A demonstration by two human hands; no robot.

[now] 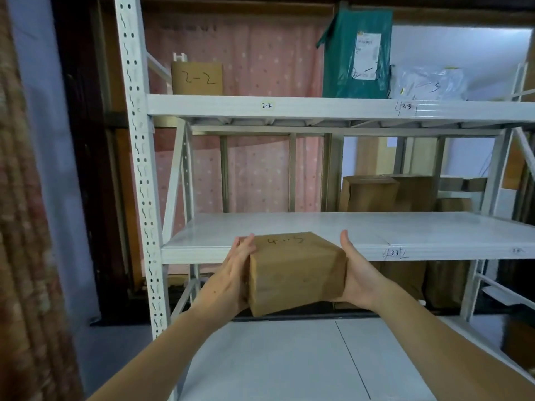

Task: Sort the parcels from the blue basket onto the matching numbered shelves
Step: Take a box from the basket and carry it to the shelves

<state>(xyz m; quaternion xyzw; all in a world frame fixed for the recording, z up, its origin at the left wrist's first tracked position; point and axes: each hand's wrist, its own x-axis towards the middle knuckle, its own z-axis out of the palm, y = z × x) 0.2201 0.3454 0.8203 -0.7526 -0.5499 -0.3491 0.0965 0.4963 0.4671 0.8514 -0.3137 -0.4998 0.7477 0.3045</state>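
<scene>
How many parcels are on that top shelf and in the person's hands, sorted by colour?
Brown boxes: 2, one marked 2-2 on the top shelf, one held between the left hand and right hand
Green bag: 1
Clear bag: 1
Total: 4

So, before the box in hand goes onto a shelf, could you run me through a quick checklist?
1. Hold: left hand and right hand press flat on opposite sides of the brown box: ok.
2. Box number: starts with 4, last digit blurred: cannot tell.
3. Match: nearest shelf label reads 3-3: not ok.
4. Upper labels 2-2 and 2-3: not ok.
5. Space on middle shelf: ok.
</scene>
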